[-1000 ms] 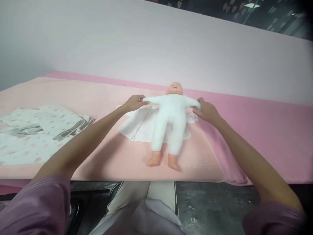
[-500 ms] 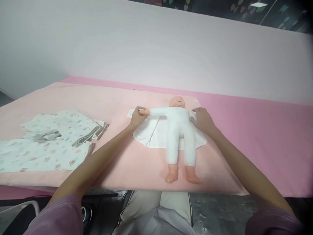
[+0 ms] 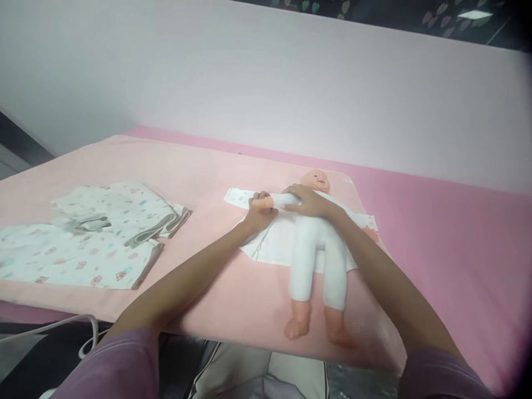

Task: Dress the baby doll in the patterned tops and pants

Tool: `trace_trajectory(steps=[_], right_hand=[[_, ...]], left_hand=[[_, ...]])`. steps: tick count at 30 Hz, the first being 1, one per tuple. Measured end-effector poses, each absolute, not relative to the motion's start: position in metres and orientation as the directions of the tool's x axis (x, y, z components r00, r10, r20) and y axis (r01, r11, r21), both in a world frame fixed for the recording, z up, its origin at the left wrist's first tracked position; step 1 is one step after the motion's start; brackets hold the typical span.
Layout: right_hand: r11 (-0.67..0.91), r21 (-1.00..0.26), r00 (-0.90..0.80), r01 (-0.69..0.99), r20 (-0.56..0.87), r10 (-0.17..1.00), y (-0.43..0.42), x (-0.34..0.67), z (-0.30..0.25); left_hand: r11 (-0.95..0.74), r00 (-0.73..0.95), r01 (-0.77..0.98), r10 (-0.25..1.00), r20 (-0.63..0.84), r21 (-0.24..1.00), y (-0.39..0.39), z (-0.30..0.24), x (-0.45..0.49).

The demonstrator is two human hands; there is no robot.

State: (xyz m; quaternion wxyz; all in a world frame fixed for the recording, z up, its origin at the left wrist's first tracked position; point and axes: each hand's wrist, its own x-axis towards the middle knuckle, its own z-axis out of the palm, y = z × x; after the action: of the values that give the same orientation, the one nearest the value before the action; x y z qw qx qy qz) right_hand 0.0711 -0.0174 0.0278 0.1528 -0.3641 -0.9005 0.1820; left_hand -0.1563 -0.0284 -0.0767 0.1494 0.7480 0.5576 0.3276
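A baby doll [image 3: 303, 260] with a white cloth body lies on its back, its head [image 3: 316, 180] toward the wall and its bare feet toward me. Beneath it a white baby shirt [image 3: 270, 244] is spread out, one printed sleeve [image 3: 236, 198] stretching to the left. My left hand [image 3: 261, 215] is closed around the doll's wrist and hand on the left side. Over the upper part of that same arm lies my right hand [image 3: 310, 200], fingers above and thumb below it. The doll's other hand [image 3: 369, 233] shows beside the right sleeve's cuff, partly behind my forearm.
Folded printed baby clothes [image 3: 120, 233] with grey-brown edging lie at the left on the pale pink mat [image 3: 208, 299]. A darker pink surface [image 3: 449, 266] extends at right. A white wall panel [image 3: 266, 83] rises behind. A white cable [image 3: 83, 318] hangs below the front edge.
My right hand has moved left from the doll's far arm to the arm my left hand holds. That arm is now drawn inward and bent lower. The view has shifted slightly.
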Motion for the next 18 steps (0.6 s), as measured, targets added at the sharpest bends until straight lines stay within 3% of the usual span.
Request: trace_trajectory(steps=[4,7,10,15,18], right_hand=[[0.623,-0.547,-0.681,0.559,0.125,0.721,-0.021,0.098,0.044],[0.637,-0.491,-0.689,0.595,0.097,0.718,-0.02,0.101,0.049],[0.659,-0.374,-0.687,0.653,0.074,0.723,-0.015,0.09,0.046],[0.643,-0.212,-0.648,0.736,0.057,0.76,0.001,0.045,0.028],[0.572,-0.168,-0.571,0.803,0.061,0.819,0.004,0.024,0.022]], left_hand=[[-0.235,0.005,0.558,0.96,0.28,0.796,-0.023,-0.073,-0.161],[-0.192,-0.022,0.276,0.978,0.206,0.942,-0.021,-0.069,-0.168],[-0.156,0.001,0.124,0.988,0.157,0.98,-0.022,-0.062,-0.173],[-0.184,0.019,0.129,0.983,0.183,0.974,-0.026,-0.049,-0.169],[-0.248,0.051,0.292,0.969,0.244,0.924,-0.028,-0.045,-0.164]])
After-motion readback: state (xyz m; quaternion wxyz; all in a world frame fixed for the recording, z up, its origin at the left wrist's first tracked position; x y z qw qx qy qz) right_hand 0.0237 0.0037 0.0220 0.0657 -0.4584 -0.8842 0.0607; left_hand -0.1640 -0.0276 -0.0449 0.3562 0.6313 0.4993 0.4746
